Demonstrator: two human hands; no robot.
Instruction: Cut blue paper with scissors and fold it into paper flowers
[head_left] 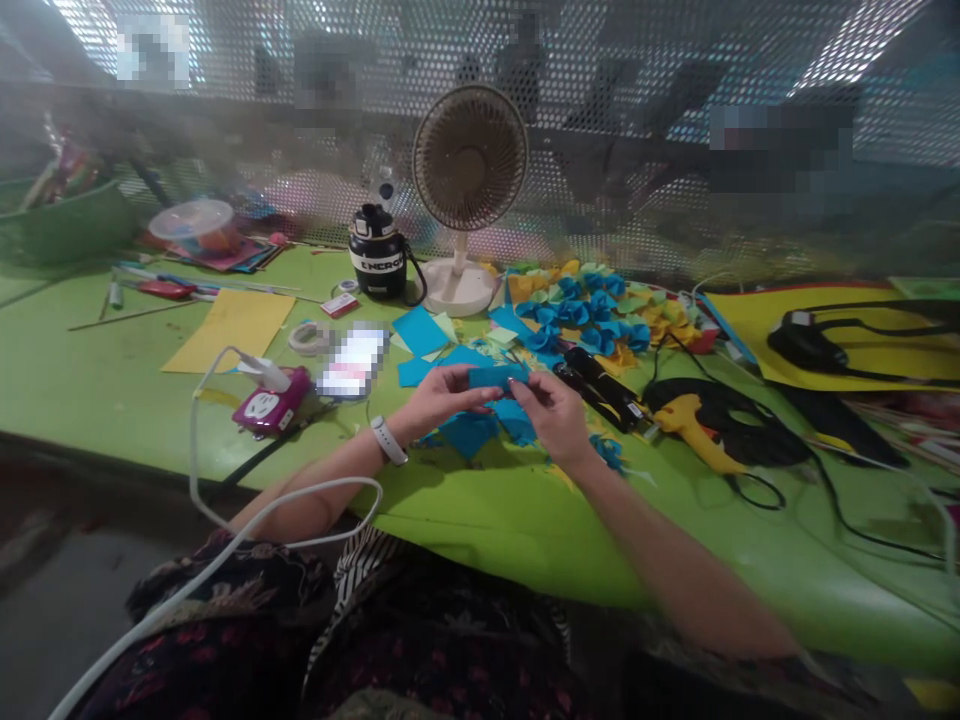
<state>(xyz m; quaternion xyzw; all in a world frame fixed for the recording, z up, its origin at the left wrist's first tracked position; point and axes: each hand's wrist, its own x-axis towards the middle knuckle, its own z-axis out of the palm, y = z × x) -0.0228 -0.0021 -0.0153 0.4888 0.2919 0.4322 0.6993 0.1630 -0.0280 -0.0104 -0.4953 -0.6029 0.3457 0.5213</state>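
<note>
My left hand (pixel 442 392) and my right hand (pixel 551 415) pinch a strip of blue paper (pixel 487 377) between them, above the green table (pixel 127 370). It looks rolled or folded, and my fingers hide its ends. Loose blue paper squares (pixel 420 332) lie just beyond my hands, with more blue paper (pixel 466 435) below them. Further right sits a heap of blue and yellow paper flowers (pixel 589 312). A black handheld device (pixel 600 388) rests close to my right hand. A white band (pixel 388 440) circles my left wrist.
A yellow hot glue gun (pixel 697 430) trails black cords at right. Left of my hands are a blurred phone (pixel 352 358), a tape roll (pixel 309 338), a pink socket (pixel 271 402) with white cable, and yellow card (pixel 229 330). A fan (pixel 469 160) and black flask (pixel 377 255) stand behind.
</note>
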